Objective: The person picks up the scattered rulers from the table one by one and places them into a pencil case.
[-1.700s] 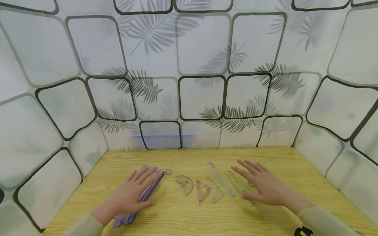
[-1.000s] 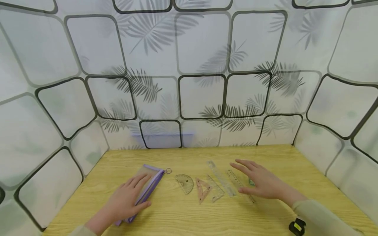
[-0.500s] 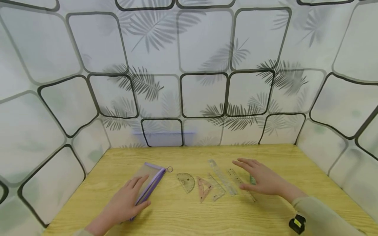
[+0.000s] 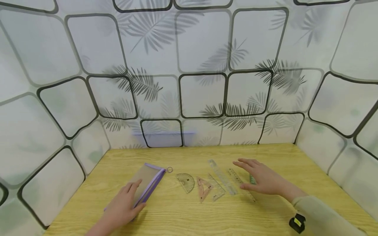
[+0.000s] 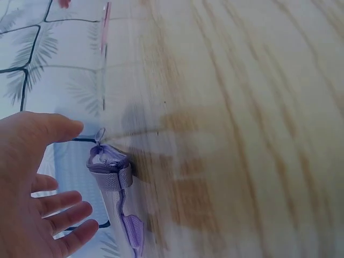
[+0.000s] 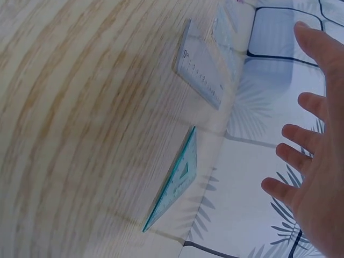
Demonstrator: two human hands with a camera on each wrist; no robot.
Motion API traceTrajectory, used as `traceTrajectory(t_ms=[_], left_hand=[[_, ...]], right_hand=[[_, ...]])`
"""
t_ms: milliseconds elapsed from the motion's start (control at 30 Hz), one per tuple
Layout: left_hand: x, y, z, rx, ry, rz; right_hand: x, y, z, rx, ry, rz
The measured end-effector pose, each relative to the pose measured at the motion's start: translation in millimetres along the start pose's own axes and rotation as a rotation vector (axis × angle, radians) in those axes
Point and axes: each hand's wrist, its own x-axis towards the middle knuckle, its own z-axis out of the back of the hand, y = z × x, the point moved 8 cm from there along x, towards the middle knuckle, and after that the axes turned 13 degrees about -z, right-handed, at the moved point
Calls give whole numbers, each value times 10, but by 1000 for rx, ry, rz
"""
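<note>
My left hand (image 4: 122, 203) hovers over the near end of a purple-edged zip pouch (image 4: 149, 175), fingers loosely spread. In the left wrist view the zip pouch (image 5: 115, 183) stands apart from the fingers. To its right lie a clear protractor (image 4: 186, 182), a pink set square (image 4: 200, 191), a clear set square (image 4: 218, 187) and a long clear ruler (image 4: 222, 177). My right hand (image 4: 264, 178) is held, relaxed, over a shorter ruler (image 4: 235, 177) and partly hides a green set square (image 4: 252, 179). The right wrist view shows the green set square (image 6: 174, 185) whole, untouched.
The wooden table (image 4: 183, 219) ends at a patterned back wall (image 4: 203, 98), with similar walls on both sides. A small black device with a yellow label (image 4: 297, 223) sits under the right sleeve.
My left hand has drawn back toward the near left, uncovering more of the pouch. My right hand shifted slightly left, then stayed nearly still. The objects on the table have not moved.
</note>
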Motion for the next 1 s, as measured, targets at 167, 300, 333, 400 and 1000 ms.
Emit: traceTrajectory(t_ms=[167, 300, 333, 400, 1000], left_hand=[[-39, 49, -9, -33, 0, 47], [-68, 45, 1, -26, -24, 37], [-76, 40, 6, -24, -30, 34], [-87, 31, 9, -20, -38, 34], [-106, 100, -53, -45, -60, 117]], right_hand=[[-16, -7, -2, 4, 4, -6], [-11, -9, -1, -4, -4, 0], [-8, -11, 2, -7, -6, 0], [-3, -19, 9, -11, -9, -1], [-5, -58, 22, -24, 15, -22]])
